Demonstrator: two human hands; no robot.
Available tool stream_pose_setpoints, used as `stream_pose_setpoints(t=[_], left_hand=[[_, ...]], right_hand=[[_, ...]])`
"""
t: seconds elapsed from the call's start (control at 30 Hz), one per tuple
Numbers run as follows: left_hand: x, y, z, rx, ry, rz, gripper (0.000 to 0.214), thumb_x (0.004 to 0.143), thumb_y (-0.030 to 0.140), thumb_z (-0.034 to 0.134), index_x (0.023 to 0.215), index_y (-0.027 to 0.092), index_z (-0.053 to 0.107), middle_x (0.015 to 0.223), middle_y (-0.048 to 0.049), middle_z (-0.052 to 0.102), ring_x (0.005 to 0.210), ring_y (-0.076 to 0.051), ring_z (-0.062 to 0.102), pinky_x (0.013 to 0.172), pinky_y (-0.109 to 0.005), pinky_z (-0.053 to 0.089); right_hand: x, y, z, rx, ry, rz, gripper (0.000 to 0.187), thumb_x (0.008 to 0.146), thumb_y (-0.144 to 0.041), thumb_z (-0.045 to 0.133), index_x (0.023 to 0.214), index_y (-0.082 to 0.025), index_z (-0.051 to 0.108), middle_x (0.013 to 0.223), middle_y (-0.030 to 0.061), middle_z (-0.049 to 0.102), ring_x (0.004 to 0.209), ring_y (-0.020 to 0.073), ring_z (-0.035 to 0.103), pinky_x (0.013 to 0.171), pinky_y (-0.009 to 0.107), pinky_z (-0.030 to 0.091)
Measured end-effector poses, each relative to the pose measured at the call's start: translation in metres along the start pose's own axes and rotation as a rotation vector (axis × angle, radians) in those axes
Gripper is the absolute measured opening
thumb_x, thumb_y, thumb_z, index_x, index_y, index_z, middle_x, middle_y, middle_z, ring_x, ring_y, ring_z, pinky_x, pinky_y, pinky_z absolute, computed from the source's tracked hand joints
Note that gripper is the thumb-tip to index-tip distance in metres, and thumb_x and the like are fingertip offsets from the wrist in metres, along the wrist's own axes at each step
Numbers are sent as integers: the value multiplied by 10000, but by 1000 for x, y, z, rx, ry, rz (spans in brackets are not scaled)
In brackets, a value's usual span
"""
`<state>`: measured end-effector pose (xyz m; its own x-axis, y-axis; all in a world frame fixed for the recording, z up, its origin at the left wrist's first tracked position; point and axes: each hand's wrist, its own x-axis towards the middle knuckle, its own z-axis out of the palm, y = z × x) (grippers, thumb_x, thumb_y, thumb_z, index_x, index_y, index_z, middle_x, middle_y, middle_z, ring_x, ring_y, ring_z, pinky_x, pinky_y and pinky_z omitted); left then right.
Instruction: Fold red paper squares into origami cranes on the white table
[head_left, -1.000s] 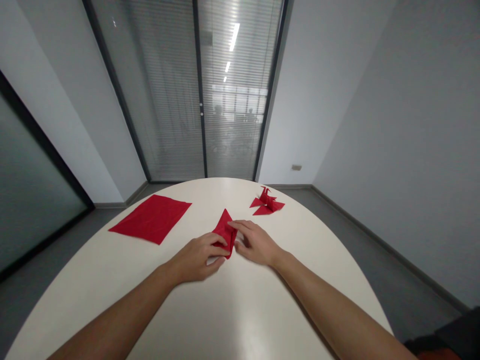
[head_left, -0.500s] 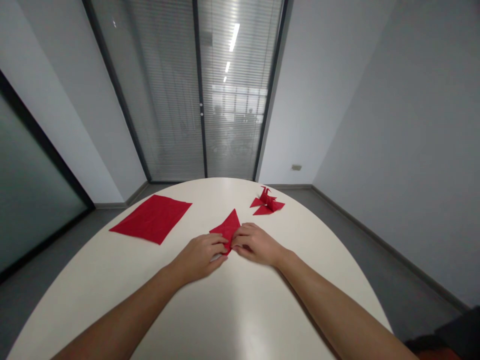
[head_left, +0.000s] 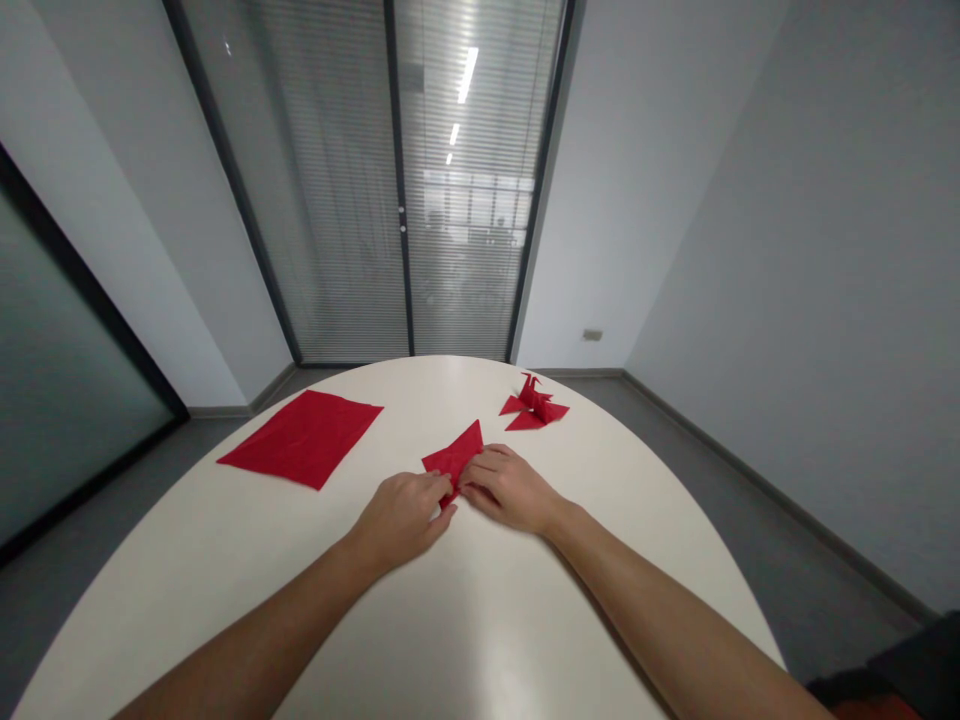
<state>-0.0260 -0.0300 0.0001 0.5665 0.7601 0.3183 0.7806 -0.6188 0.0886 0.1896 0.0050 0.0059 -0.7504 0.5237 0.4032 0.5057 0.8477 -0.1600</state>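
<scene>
A small folded piece of red paper [head_left: 454, 457] lies on the white oval table [head_left: 465, 620], its point aimed away from me. My left hand [head_left: 400, 517] pinches its near left edge with curled fingers. My right hand [head_left: 508, 489] presses and pinches the near right edge, fingers closed together on the paper. The two hands meet over the paper's near corner, which they hide.
A flat red sheet [head_left: 304, 436] lies on the table to the far left. A finished red paper crane [head_left: 534, 404] stands at the far right of the table. Beyond the table are glass doors with blinds [head_left: 397, 180] and grey walls.
The folded paper has turned and flattened, its tip swinging to the right. Both hands have drawn closer together over its near corner.
</scene>
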Motion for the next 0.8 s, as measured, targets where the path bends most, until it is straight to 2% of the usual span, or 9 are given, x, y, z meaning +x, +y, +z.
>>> stream_pose_setpoints(t=[0.1,0.47,0.57,0.67,0.8], left_hand=[[1,2,-2,23,4,-34,149,942,237,482,886,195,613,834,-63,714,744,-229,680,665,-325,501],[2,0,-1,-14,-5,-123,127,905,181,511,872,205,631,854,-38,725,771,-220,685,691,-322,489],[0,0,1,-61,22,-130,115,886,158,520,867,206,623,906,-46,727,845,-221,687,756,-329,509],[-2,-3,7,-125,72,-123,114,877,141,518,859,202,614,1026,-74,723,1001,-238,666,874,-363,515],[-5,-9,15,-231,124,-122,115,849,121,537,824,207,609,1136,-80,703,1129,-242,617,983,-397,494]], right_hand=[[1,-1,0,-17,12,3,134,969,-214,516,995,-215,648,980,59,711,935,203,626,954,379,405],[0,3,4,28,32,-5,85,946,-218,582,981,-210,659,999,54,722,921,201,647,862,339,454],[0,4,4,58,27,-8,96,950,-212,576,989,-210,664,1013,54,729,922,199,655,864,334,463],[-1,5,5,102,19,7,130,956,-205,567,1033,-222,669,1043,46,731,942,196,658,881,330,473],[-4,7,7,144,23,78,203,961,-173,537,1102,-236,669,1028,40,732,936,193,662,871,327,492]])
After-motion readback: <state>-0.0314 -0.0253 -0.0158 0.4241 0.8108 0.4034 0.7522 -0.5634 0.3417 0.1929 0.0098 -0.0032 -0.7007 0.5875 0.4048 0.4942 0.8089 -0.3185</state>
